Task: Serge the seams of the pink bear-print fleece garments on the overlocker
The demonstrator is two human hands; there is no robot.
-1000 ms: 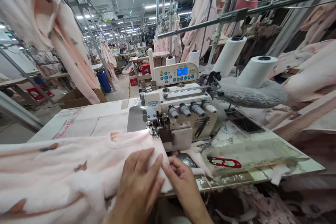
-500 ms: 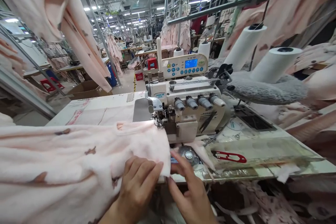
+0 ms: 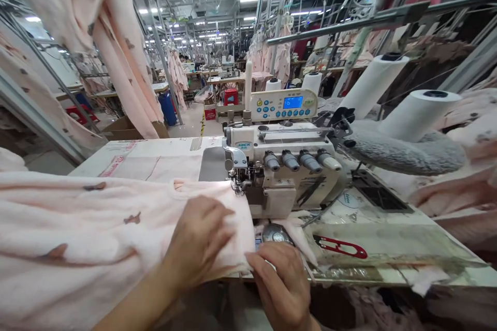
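A pale pink fleece garment (image 3: 143, 240) with brown printed shapes spreads across the left of the table. Its far corner lies under the presser foot (image 3: 239, 182) of a white overlock sewing machine (image 3: 281, 158). My left hand (image 3: 200, 238) is over the cloth near its right end, fingers bent and slightly blurred. The thumb is hidden, so whether it grips the cloth cannot be made out. At the garment's near right corner, my right hand (image 3: 281, 282) is closed, pinching the edge between thumb and forefinger.
Red thread snips (image 3: 341, 246) lie right of a round metal object (image 3: 277, 234). White thread cones (image 3: 375, 85) and a grey fuzzy roll (image 3: 407, 158) stand behind the machine. Pink garments (image 3: 124, 62) hang at upper left. The table's front edge (image 3: 349, 282) runs below the snips.
My left hand has moved up and away from the garment's near edge onto its surface. My right hand's fingers have closed at the corner. The view has shifted slightly.
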